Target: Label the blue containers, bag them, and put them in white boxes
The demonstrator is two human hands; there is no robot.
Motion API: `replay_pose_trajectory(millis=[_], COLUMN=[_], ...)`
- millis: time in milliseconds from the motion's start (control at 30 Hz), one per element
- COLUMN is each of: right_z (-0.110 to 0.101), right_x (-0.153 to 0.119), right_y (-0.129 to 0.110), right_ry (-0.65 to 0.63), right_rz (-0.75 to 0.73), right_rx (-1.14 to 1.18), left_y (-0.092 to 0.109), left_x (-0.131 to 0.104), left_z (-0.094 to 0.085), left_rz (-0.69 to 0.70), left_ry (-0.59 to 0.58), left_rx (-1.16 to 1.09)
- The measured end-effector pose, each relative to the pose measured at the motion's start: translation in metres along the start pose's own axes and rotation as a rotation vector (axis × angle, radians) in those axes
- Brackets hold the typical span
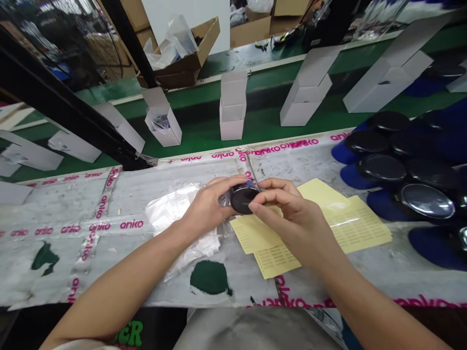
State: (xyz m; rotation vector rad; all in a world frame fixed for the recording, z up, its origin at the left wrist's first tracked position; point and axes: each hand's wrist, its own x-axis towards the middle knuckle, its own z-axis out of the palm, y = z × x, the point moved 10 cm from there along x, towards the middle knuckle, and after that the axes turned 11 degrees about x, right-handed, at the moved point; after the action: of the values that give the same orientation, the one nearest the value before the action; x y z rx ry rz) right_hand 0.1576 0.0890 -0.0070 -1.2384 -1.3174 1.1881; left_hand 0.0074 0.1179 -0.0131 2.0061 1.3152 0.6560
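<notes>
My left hand (pixel 207 201) is wrapped around a dark blue container with a round, glossy black lid (pixel 244 198), held above the table. At the lid's right edge, the fingertips and thumb of my right hand (pixel 286 206) press together; whether a small piece is pinched there I cannot make out. Clear plastic shows beside the container, near my left fingers. Below my left hand lies a pile of clear plastic bags (pixel 175 206). Yellow sheets of printed labels (pixel 279 255) are spread under and beside my right hand.
Several blue containers with black lids (pixel 383 167) crowd the right side. Along the green conveyor belt (pixel 200 114) stand open white boxes (pixel 232 121). A black post (pixel 73 104) slants across the left. Behind the belt sits a cardboard box (pixel 182 73) holding plastic bags.
</notes>
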Motion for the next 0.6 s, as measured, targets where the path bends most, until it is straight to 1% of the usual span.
replay_pose_trajectory(millis=[133, 333, 600], right_z=[-0.0009, -0.0011, -0.0003], right_x=[-0.0009, -0.0024, -0.0038], right_y=[0.0012, 0.0021, -0.0049], right_ry=[0.032, 0.086, 0.118], right_rz=[-0.029, -0.075, -0.149], right_rx=[-0.03, -0.061, -0.138], left_y=[-0.0001, -0.0029, -0.0025], left_x=[-0.0001, 0.0002, -0.0003], left_z=[-0.0002, -0.001, -0.0018], left_rz=[-0.003, -0.074, -0.07], left_ry=[0.002, -0.007, 0.014], left_rx=[0.0, 0.024, 0.025])
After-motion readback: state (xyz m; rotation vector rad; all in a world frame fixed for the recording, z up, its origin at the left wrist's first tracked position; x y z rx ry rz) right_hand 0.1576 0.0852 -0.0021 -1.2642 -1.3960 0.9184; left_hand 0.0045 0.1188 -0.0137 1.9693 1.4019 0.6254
